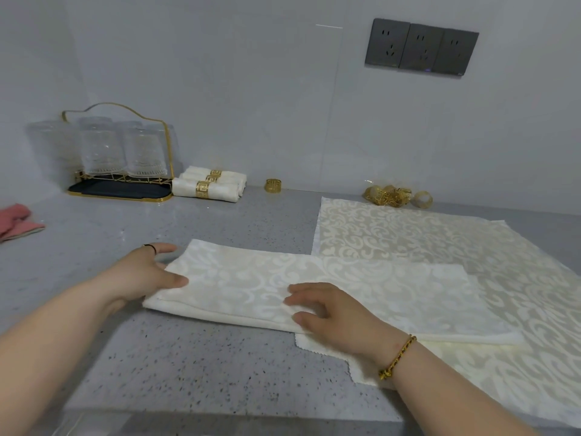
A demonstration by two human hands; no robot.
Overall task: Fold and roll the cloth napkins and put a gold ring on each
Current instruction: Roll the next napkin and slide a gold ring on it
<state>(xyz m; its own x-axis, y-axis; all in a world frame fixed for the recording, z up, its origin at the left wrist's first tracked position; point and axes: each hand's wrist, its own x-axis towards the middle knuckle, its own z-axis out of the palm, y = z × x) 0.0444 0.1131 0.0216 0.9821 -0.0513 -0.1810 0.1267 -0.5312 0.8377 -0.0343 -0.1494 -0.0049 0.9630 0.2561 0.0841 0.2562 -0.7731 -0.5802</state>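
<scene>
A white damask napkin (361, 287), folded into a long band, lies across the grey counter (157, 357). My left hand (147, 272) grips its left end, thumb on top and fingers under the edge. My right hand (330, 313) rests flat on the band's near edge, fingers spread. Under its right part lies a stack of unfolded napkins (440, 240). Three rolled napkins with gold rings (209, 184) lie by the back wall. A single gold ring (273, 185) stands beside them, and a heap of gold rings (390, 195) sits farther right.
A gold wire rack with upturned glasses (119, 152) on a dark tray stands at the back left. A pink cloth (15, 221) lies at the left edge. Wall sockets (421, 47) are mounted above the counter. The counter's front edge runs just below my forearms.
</scene>
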